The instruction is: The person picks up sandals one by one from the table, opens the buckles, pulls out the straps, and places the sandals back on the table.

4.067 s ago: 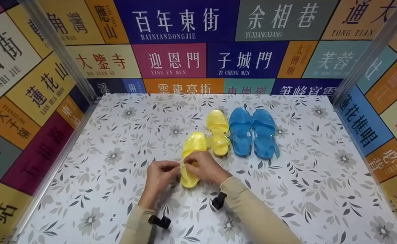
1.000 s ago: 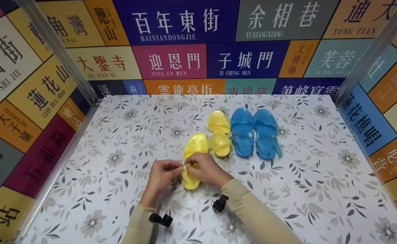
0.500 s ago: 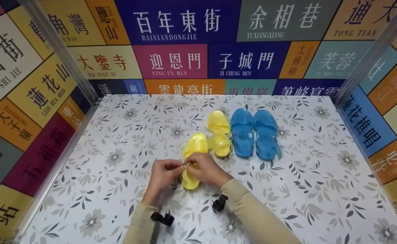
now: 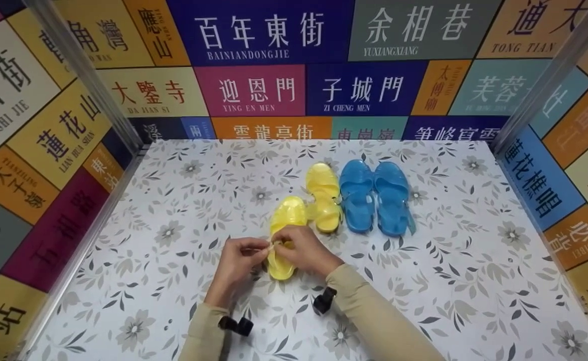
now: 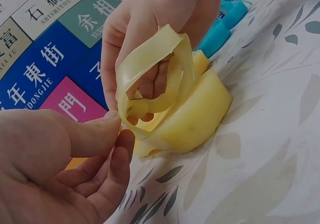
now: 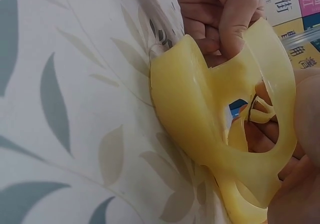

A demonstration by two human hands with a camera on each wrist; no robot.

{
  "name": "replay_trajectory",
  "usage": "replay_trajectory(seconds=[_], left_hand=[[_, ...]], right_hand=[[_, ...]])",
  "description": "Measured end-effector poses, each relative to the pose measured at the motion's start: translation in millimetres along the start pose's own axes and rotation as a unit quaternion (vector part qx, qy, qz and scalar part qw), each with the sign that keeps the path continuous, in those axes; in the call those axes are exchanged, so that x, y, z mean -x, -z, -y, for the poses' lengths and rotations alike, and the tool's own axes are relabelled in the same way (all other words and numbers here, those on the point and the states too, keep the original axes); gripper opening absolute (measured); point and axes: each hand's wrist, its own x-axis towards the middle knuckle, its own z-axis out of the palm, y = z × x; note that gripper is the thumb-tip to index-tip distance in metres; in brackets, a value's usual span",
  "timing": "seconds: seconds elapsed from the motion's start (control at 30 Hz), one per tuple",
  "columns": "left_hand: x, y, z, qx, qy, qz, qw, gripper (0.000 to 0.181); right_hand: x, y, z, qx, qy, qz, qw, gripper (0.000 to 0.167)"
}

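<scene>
Your left hand (image 4: pixel 238 261) pinches the strap (image 5: pixel 142 57) of the nearer yellow sandal (image 4: pixel 289 210) between thumb and fingertips, and your right hand (image 4: pixel 305 248) grips the strapwork just beside it. That sandal sits on the flowered counter (image 4: pixel 449 286), nearer you than the other yellow sandal (image 4: pixel 322 176), which stands just left of two blue sandals (image 4: pixel 358 173).

The head camera looked forward and down, widest of 3 views, the sign-printed back wall (image 4: pixel 259 57) across its upper frame, the floral-print tabletop (image 4: pixel 449 296) below. The left wrist camera (image 4: pixel 236 326) and right wrist camera (image 4: pixel 324 301) looked closely from low, tilted angles, the former with that wall at upper left, the latter with the tabletop filling its left. All 3 shared the yellow jelly sandal (image 4: pixel 289 213).
</scene>
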Motion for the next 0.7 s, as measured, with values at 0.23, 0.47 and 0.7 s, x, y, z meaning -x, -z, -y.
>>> replay_trajectory(seconds=[0.23,0.47,0.7], left_hand=[[-0.2,-2.2,-2.8,-0.007,0.013,-0.007,0.9999,0.013],[-3.7,-4.2,-3.6,-0.045,-0.007,-0.015,0.9988,0.009],[-5.6,-5.2,-6.3,-0.049,-0.027,-0.024,0.9982,0.007]], right_hand=[[0.2,-0.4,-0.5,-0.005,-0.004,-0.004,1.0,0.015],[0.1,0.3,-0.3,-0.01,-0.003,-0.001,0.9999,0.015],[0.5,-1.2,-0.8,-0.003,0.005,0.002,1.0,0.015]])
